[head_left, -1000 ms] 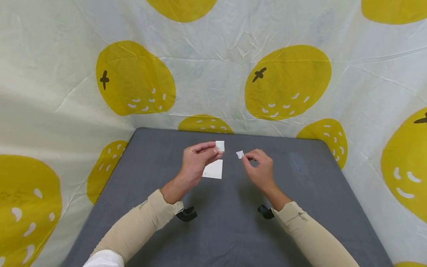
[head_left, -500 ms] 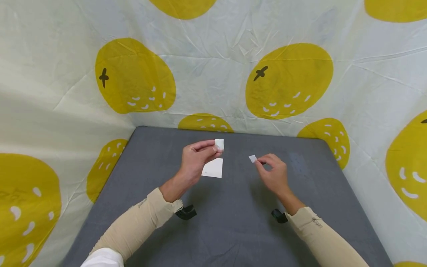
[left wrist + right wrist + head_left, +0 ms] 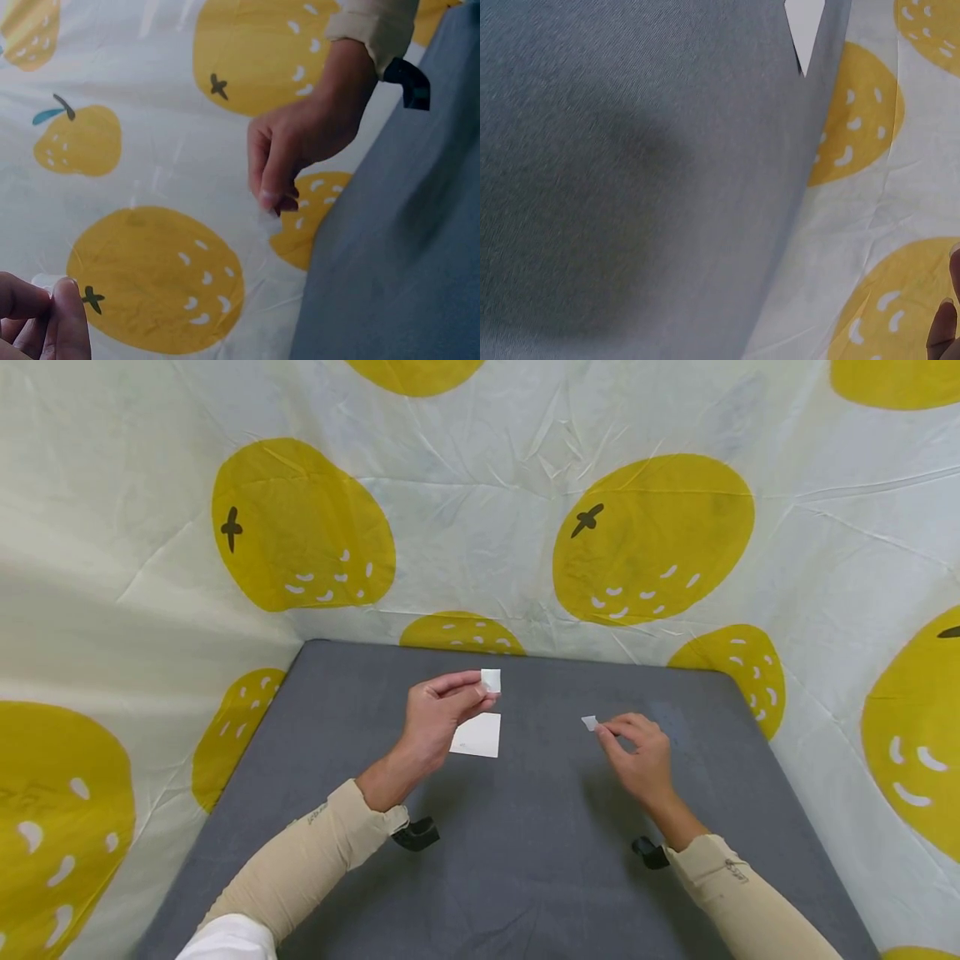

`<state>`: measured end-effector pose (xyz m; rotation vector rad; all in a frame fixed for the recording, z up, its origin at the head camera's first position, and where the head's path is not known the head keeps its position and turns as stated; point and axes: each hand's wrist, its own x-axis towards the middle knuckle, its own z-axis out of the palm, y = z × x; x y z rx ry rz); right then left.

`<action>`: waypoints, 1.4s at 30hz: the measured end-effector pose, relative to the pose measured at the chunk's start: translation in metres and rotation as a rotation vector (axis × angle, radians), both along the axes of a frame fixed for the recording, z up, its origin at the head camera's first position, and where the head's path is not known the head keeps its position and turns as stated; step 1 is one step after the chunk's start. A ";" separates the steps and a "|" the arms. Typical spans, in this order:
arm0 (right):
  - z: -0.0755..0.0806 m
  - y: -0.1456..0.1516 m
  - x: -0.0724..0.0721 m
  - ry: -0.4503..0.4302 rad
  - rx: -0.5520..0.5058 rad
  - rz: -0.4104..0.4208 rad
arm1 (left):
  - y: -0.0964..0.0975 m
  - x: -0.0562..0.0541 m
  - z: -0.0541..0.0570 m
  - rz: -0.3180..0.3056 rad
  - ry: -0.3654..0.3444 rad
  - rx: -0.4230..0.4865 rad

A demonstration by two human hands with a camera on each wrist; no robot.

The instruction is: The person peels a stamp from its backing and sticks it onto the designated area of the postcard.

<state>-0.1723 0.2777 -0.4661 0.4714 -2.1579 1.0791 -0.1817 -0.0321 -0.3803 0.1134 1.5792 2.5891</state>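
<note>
Between thumb and fingers, my left hand [image 3: 438, 718] pinches a small white square [image 3: 491, 681], raised above the table. Off to the right, my right hand [image 3: 641, 756] pinches a smaller, thin whitish scrap [image 3: 589, 723] by its edge. The two pieces are apart. In the left wrist view the scrap [image 3: 268, 223] looks partly see-through below the right fingertips. A flat white card [image 3: 477, 736] lies on the table behind the left hand, which hides part of it. Only fingertips [image 3: 943, 330] of the right hand show in the right wrist view.
The table has a dark grey cover [image 3: 525, 860]. A white cloth [image 3: 465, 543] printed with large yellow fruit hangs behind it and at the sides. Black straps, one [image 3: 416, 835] on the left and one [image 3: 649, 852] on the right, hang at the wrists.
My right hand has moved to the right and slightly down with the thin scrap, widening the gap to the left hand. The left hand stays almost still with the white square.
</note>
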 end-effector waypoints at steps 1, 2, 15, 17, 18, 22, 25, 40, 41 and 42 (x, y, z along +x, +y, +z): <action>0.000 0.002 0.000 0.004 0.009 -0.005 | 0.000 0.000 0.000 0.000 0.001 -0.002; 0.000 0.004 0.000 0.003 0.017 -0.007 | 0.000 -0.001 0.000 0.001 0.001 -0.004; 0.003 0.014 0.000 0.016 0.029 -0.038 | 0.002 -0.006 0.000 -0.010 0.009 -0.019; 0.004 0.015 -0.001 0.007 0.022 -0.035 | 0.003 -0.007 0.000 -0.010 0.009 -0.018; 0.004 0.015 -0.001 0.006 0.015 -0.026 | 0.003 -0.007 0.000 -0.008 0.009 -0.017; 0.007 0.014 -0.003 0.008 -0.013 0.020 | 0.004 -0.007 0.000 -0.009 0.005 -0.008; 0.008 0.013 -0.003 0.008 -0.034 0.049 | 0.005 -0.007 0.000 -0.020 0.005 -0.011; 0.024 -0.009 -0.001 -0.146 -0.178 0.135 | 0.014 -0.004 -0.003 -0.057 -0.003 -0.057; 0.026 -0.013 -0.001 -0.161 -0.188 0.147 | 0.014 -0.004 -0.003 -0.057 -0.002 -0.062; 0.028 -0.018 -0.001 -0.174 -0.202 0.162 | 0.015 -0.004 -0.004 -0.057 -0.003 -0.067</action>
